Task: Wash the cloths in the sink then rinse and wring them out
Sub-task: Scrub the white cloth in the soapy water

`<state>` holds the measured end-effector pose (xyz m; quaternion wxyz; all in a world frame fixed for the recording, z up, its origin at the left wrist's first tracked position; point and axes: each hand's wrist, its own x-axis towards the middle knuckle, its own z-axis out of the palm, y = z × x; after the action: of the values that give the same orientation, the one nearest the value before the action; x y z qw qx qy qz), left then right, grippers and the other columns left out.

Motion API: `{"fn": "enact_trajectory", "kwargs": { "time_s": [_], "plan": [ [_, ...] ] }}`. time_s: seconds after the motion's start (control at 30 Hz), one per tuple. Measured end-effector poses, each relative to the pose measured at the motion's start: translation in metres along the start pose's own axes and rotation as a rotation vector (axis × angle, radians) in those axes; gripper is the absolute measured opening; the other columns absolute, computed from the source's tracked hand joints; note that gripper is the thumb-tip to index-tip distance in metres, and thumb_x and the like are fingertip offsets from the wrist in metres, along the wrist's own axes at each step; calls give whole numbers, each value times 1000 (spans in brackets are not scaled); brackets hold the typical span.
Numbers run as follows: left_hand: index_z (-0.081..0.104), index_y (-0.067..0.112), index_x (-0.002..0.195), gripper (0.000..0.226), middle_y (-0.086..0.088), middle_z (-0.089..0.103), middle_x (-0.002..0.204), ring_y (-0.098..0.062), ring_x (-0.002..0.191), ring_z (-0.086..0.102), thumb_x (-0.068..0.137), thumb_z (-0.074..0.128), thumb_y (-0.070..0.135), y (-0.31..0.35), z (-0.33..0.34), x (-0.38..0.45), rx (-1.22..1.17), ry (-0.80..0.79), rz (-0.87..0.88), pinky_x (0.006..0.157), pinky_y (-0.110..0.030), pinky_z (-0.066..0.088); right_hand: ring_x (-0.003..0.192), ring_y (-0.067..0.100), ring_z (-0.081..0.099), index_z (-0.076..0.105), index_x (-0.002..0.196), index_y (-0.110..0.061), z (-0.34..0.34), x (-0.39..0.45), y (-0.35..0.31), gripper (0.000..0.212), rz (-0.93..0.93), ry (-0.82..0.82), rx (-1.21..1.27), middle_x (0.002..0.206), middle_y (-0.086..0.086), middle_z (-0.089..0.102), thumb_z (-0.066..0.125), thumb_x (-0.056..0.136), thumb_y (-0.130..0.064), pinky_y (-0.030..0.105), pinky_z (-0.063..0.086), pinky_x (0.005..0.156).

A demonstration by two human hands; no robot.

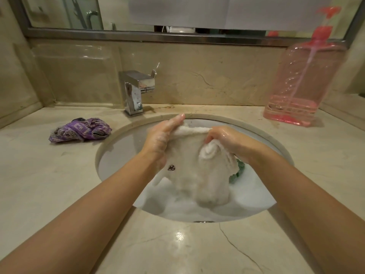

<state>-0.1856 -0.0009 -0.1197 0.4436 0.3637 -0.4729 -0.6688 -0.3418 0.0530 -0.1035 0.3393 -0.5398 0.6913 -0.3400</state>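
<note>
Bathroom: marble vanity sink [110, 141], faucet [136, 91], mirror [138, 34].

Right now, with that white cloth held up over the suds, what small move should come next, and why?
Probably rub the two held parts together: both hands, left and right, grip the soapy white cloth, its bottom trailing in foam.

— How's your light?
— Warm, yellowish and rather dim. A small glare spot sits on the marble counter [179, 236] just before you.
— Sharpness?
— Soft overall. The white towel [195, 175] is blurred, and the pink soap dispenser [304, 76] smears near the edge.
— Distortion?
— Your wide lens bows the mirror frame [158, 36] and stretches your forearms.
</note>
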Motion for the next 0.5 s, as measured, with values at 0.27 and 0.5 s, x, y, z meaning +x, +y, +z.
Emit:
{"fn": "enact_trajectory", "kwargs": {
  "time_s": [0.27,0.5],
  "plan": [
    [71,3,95,19,-12,69,76,-20,63,65,93,54,11,-5,7,-2,154,43,-68,57,-23,52,72,19,49,51,67,-19,12,-8,-10,35,-79,204,61,73,1,55,39,90,-41,33,37,67],
    [47,11,60,36,4,46,40,-17,51,43,94,41,0,-6,15,-7,255,7,-22,54,-26,38,55,13,42,38,57,-19,53,-35,-30,41,-560,542,-477,53,-2,44,21,73,-53,28,26,50]
  ]
}}
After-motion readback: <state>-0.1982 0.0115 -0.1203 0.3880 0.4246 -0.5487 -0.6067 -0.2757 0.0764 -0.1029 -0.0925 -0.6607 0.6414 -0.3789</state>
